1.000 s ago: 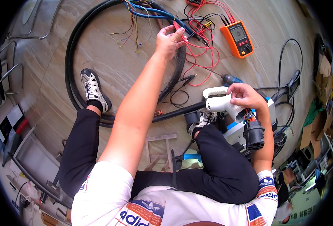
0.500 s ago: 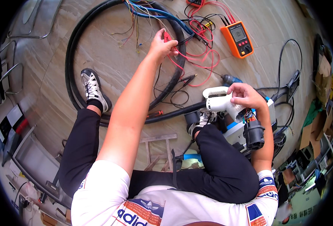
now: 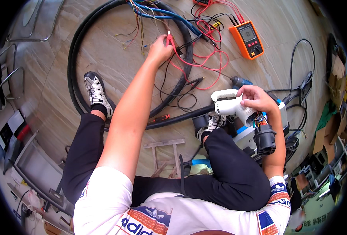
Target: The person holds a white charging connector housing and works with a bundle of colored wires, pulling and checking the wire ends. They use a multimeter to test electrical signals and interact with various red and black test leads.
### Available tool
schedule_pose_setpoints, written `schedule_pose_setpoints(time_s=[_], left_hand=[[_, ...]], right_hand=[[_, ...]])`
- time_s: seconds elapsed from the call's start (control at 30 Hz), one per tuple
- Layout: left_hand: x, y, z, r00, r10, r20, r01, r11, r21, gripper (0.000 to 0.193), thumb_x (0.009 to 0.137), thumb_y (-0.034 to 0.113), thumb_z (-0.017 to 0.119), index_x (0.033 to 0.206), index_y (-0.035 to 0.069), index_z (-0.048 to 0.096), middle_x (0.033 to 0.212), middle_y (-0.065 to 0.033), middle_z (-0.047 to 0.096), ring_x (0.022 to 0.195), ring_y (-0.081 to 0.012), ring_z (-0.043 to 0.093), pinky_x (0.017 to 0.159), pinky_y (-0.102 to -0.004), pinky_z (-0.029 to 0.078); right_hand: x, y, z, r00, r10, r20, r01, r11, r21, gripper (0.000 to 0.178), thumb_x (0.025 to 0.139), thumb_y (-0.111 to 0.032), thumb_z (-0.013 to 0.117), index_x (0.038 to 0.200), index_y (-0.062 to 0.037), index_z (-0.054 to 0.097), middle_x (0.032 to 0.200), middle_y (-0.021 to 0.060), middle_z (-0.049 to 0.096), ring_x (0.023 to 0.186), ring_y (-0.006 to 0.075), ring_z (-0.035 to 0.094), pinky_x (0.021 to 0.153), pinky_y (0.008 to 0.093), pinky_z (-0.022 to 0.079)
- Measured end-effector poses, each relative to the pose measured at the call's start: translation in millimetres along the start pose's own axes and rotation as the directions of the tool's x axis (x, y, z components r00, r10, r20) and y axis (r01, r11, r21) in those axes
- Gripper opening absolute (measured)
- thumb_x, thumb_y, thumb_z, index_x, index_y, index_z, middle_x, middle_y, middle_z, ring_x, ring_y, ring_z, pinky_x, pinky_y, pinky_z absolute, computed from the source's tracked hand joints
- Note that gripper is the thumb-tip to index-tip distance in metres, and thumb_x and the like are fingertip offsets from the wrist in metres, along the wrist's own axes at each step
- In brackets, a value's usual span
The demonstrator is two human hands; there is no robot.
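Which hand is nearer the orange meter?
Right. The right hand grips the white connector just below the orange meter; the left hand holds a red probe farther left.

floor (image 3: 103,55): wood-look planks | on it: black cable (image 3: 76,58) coiled, orange multimeter (image 3: 248,38), red leads (image 3: 205,58), possibly a screwdriver (image 3: 160,117)

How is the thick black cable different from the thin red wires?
The thick black cable is much fatter than the thin red wires. The cable curls in one big loop on the floor, while the wires lie in small tangled loops. The left hand holds a red clip on one of the wires; the cable's end runs to the white plug handle in the right hand. Both lie on the floor.
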State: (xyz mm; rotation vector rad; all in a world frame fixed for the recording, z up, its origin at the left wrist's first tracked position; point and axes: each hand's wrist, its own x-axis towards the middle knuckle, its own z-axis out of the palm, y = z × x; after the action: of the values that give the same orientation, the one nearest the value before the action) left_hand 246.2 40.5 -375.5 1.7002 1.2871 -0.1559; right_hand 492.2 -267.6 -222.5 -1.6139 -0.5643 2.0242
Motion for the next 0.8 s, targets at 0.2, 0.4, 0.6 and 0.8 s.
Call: schedule_pose_setpoints(time_s=[0.2,0.4,0.6,0.8], left_hand=[[-6.4,-35.4,6.0,0.997,0.078,0.004,-0.078,0.984,0.160,0.068,0.079,0.024,0.065,0.142,0.006,0.053,0.117,-0.0234,0.070,0.109,-0.0348,0.069,0.094,-0.0412,0.053],[5.1,-0.2,-2.1,0.945,0.157,-0.288,-0.151,0.988,0.043,0.061,0.080,0.033,0.073,0.131,0.002,0.062,0.111,-0.0244,0.071,0.105,-0.0387,0.068,0.096,-0.0422,0.052],[33.5,34.3,-0.2,0.985,-0.070,-0.156,-0.058,0.720,-0.692,0.037,0.092,0.028,0.072,0.114,0.000,0.067,0.085,-0.0074,0.073,0.071,-0.0156,0.068,0.069,-0.0330,0.055],[8.9,31.2,-22.4,0.877,0.179,-0.445,-0.331,0.898,-0.290,0.022,0.091,0.025,0.074,0.096,0.004,0.075,0.099,-0.0071,0.066,0.078,-0.0148,0.065,0.066,-0.0269,0.052]], right_hand=[[0.7,-2.4,1.6,1.000,-0.005,-0.011,0.005,1.000,0.001,0.029,0.085,-0.011,0.071,0.109,-0.0001,0.062,0.076,-0.0006,0.061,0.072,0.0067,0.058,0.067,0.0238,0.045],[-0.1,1.9,-0.9,1.000,-0.020,-0.003,0.019,1.000,-0.019,0.030,0.085,-0.011,0.072,0.112,-0.0015,0.061,0.079,0.0003,0.064,0.073,0.0071,0.061,0.067,0.0229,0.047],[0.8,3.1,-0.7,0.999,-0.033,0.002,0.033,0.999,0.009,0.029,0.085,-0.011,0.072,0.110,-0.0016,0.062,0.077,0.0000,0.063,0.072,0.0069,0.060,0.066,0.0233,0.046],[-1.3,3.0,-2.2,1.000,-0.004,0.000,0.004,1.000,0.009,0.027,0.085,-0.012,0.072,0.109,-0.0018,0.063,0.077,-0.0009,0.062,0.073,0.0067,0.059,0.066,0.0236,0.046]])
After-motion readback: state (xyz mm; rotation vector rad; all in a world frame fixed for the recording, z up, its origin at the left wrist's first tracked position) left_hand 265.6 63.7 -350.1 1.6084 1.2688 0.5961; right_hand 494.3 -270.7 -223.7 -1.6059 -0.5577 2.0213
